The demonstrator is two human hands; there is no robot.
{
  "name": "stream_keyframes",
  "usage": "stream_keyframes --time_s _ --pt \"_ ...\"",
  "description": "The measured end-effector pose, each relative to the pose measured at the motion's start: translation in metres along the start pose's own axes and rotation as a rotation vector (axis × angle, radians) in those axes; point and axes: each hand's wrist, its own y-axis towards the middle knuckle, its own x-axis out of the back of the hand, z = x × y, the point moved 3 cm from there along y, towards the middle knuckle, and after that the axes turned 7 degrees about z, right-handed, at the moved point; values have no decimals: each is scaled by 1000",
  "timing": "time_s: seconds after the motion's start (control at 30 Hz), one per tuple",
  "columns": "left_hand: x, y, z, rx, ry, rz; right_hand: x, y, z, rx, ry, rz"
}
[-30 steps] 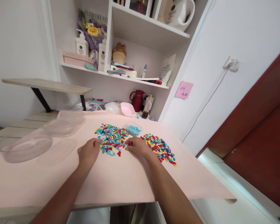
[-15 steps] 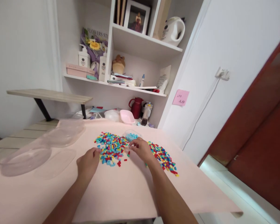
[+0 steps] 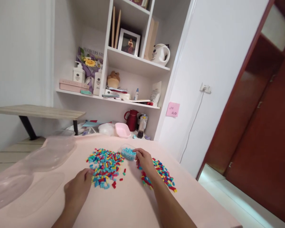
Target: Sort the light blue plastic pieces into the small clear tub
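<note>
Two heaps of small coloured bricks lie on a pink table (image 3: pixel 123 205): a left heap (image 3: pixel 104 166) and a right heap (image 3: pixel 160 174). Between them at the back stands a small clear tub of light-blue bricks (image 3: pixel 128 153). My right hand (image 3: pixel 144 160) reaches to the tub's right rim with its fingertips pinched together; what they hold is too small to make out. My left hand (image 3: pixel 78 190) rests on the table at the left heap's near edge, fingers curled down against the bricks.
Large clear plastic containers (image 3: pixel 54 152) and a lid (image 3: pixel 33 196) lie at the table's left. Behind stand a pink dish (image 3: pixel 122 129), a red jug (image 3: pixel 132 119) and a small bottle (image 3: pixel 141 126). White shelves (image 3: pixel 133 61) hold bottles, a kettle and a photo frame. A red door (image 3: pixel 263 126) is at the right.
My right hand has moved from the gap between the heaps up to the tub of blue bricks. My left hand stays at the left heap. The camera has tilted up.
</note>
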Motion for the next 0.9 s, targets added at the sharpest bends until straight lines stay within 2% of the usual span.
stream_keyframes --time_s 0.07,0.13,0.23,0.3,0.37,0.47,0.63,0.77,0.83,0.9 --pt "0 0 0 7 -6 4 -6 -19 7 -42 -81 136" --pt "0 2 2 23 -10 17 -12 -43 16 -2 -297 219" --pt "0 6 3 40 0 31 -17 -83 26 175 -672 175" --pt "-1 8 4 42 8 31 -18 -104 28 324 -801 200" --pt "-1 9 4 44 15 34 -12 -114 26 427 -874 207" --pt "-1 10 4 50 37 48 10 -103 17 444 -951 196" --pt "1 11 3 49 59 45 35 -62 -4 459 -983 248" --pt "1 10 1 49 53 43 43 -44 -18 276 -1000 119" --pt "0 7 1 49 44 50 43 -43 -15 192 -963 50" --pt "-1 4 -1 39 44 48 38 -44 -4 176 -893 43"
